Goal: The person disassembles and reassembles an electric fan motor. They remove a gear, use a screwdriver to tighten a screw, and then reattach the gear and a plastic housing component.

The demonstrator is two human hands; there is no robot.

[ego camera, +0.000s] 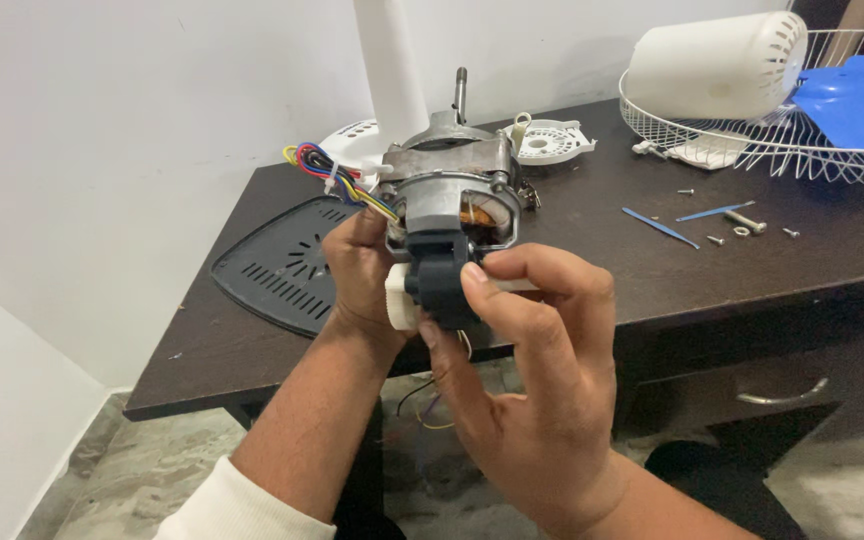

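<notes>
Two hands are holding a silver metal fan motor (452, 180): left hand (362, 270) gripping its side, right hand (532, 370) fingers (487, 285) pinching its dark plastic block (442, 275) above the dark counter (592, 260).

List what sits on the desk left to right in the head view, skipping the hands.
Black vented cover → fan motor → blue strips → loose screws → white housing → wire guard with blue blade.
</notes>
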